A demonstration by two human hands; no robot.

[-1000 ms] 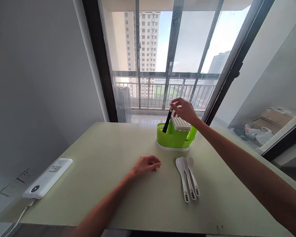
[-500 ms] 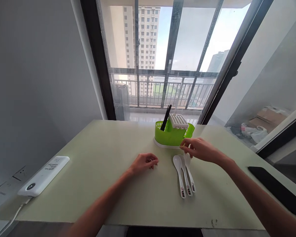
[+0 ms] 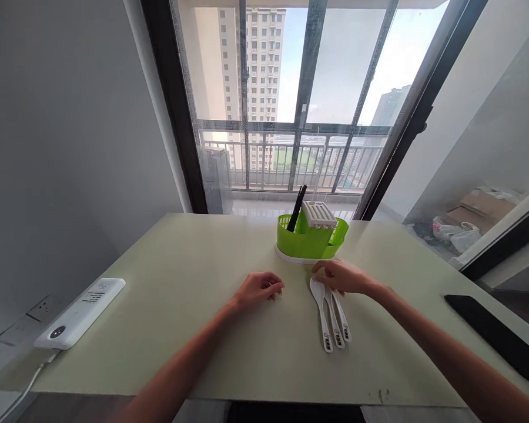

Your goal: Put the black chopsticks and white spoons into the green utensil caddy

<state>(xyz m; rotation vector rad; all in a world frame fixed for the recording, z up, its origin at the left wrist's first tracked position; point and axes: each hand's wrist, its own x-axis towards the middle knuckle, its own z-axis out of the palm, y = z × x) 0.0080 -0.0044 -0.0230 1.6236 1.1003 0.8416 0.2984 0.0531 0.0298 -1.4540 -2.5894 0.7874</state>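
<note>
Three white spoons lie side by side on the table, bowls away from me and marked handle ends toward me. My right hand (image 3: pixel 341 276) is over their bowls, covering much of the middle and right ones. Its thumb and forefinger are apart at the tip of the leftmost spoon (image 3: pixel 320 302); whether they touch it I cannot tell. To the left of the spoons, my left hand (image 3: pixel 258 288) rests on the table, loosely curled with nothing in it. Beyond the right hand stands a green cutlery holder (image 3: pixel 304 242) with black chopsticks (image 3: pixel 297 209) leaning in its left compartment.
The pale table (image 3: pixel 194 252) reaches to the window. A white power strip (image 3: pixel 81 311) with a cable lies at the left edge, and a flat black object (image 3: pixel 496 335) at the right. The holder has a white slotted top (image 3: pixel 319 215) and a white base.
My right hand has moved left and toward me, from beside the holder's front right to over the spoon bowls. My left hand and the spoons stay in place.
</note>
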